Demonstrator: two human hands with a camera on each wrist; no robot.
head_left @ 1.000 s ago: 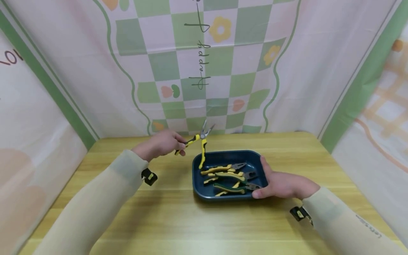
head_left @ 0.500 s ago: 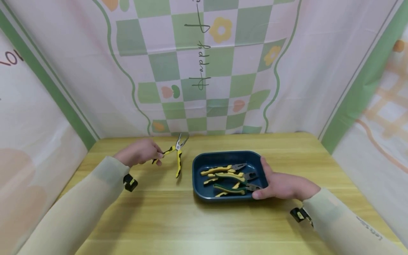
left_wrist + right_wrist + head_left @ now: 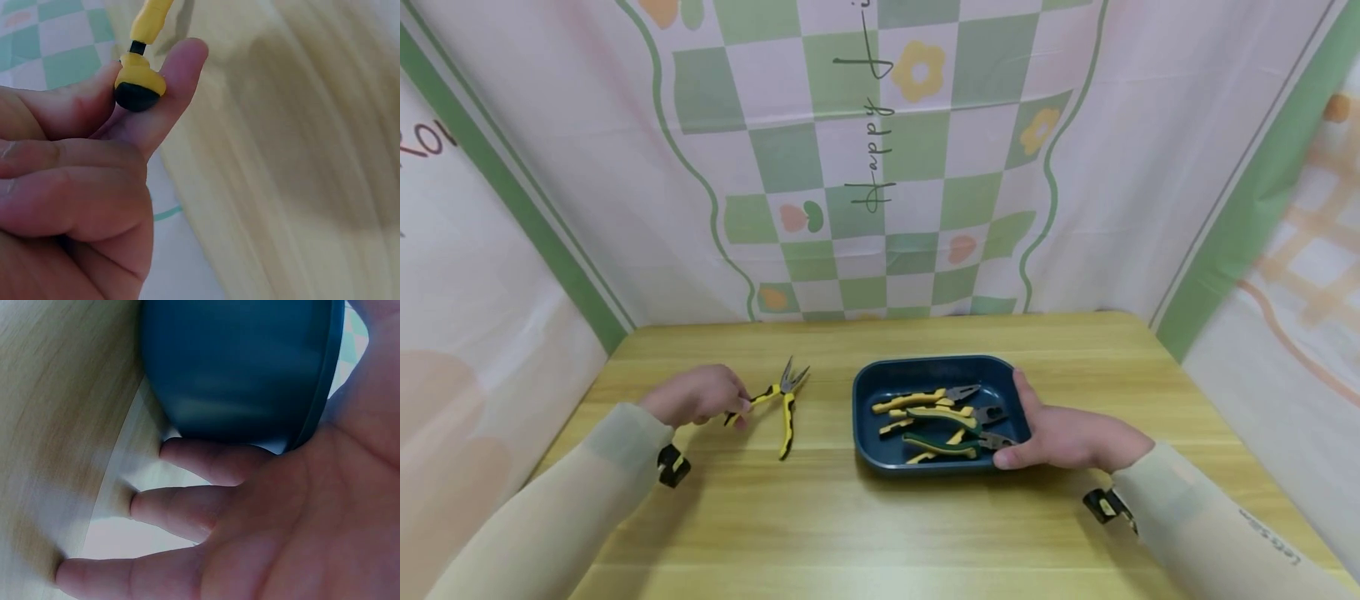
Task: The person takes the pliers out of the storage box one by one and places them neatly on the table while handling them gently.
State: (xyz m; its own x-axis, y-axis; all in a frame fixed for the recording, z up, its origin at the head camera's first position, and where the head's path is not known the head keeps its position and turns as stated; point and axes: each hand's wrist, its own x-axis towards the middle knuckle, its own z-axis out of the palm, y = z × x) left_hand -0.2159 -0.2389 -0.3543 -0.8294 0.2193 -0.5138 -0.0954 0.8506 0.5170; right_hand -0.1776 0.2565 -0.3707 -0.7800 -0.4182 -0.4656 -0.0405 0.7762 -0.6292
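Note:
My left hand (image 3: 703, 395) pinches one handle of a pair of long-nose pliers (image 3: 786, 400) with yellow and black grips, left of the tray. The jaws and handles of these pliers are spread. Whether they touch the table cannot be told. In the left wrist view, the black end of the handle (image 3: 139, 84) sits between thumb and index finger. My right hand (image 3: 1067, 433) rests against the right end of a dark blue tray (image 3: 925, 361), thumb at its near rim. In the right wrist view, straight fingers (image 3: 181, 509) reach beside the tray wall (image 3: 237, 375), their tips on the table.
Inside the tray lie several more pliers, some with yellow and black grips (image 3: 917, 400) and some with green and yellow ones (image 3: 940, 446). They overlap. The wooden table (image 3: 880, 533) ends at a patterned cloth (image 3: 880, 167) behind, and cloth hangs at both sides.
My left hand has carried the long-nose pliers from above the tray's left edge leftward, toward me and down beside the tray. The right hand and the tray have stayed in place.

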